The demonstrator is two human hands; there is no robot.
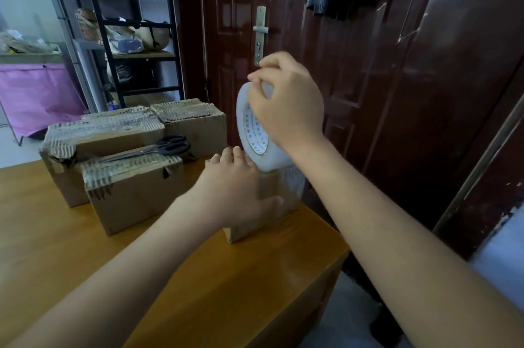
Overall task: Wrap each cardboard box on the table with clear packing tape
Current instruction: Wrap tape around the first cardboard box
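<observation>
Both forearms are filling the lower frame, nearest to us, reaching in over the wooden table (71, 248). We are pressing our left hand (235, 191) down on the small cardboard box (255, 230) at centre frame, fingers spread fairly straight over its top and thumb lying along its near side, steadying it. Our right hand (286, 104) is gripping the roll of clear packing tape (255, 132) just above the box's far right edge, fingers curled over the roll's upper rim; the roll is standing on edge, its bottom touching or almost touching the box top. A glossy sheet seems to be running from the roll down the box's right side, though we are not sure it is stuck. Three more boxes (133, 189) are sitting at centre left, tops rough and torn, with black scissors (158, 146) lying across them. We are judging the box light and stiff-walled but easy to shove, so it is needing a flat palm on top; the roll is feeling rigid and slick, best held by the rim or through the core.
</observation>
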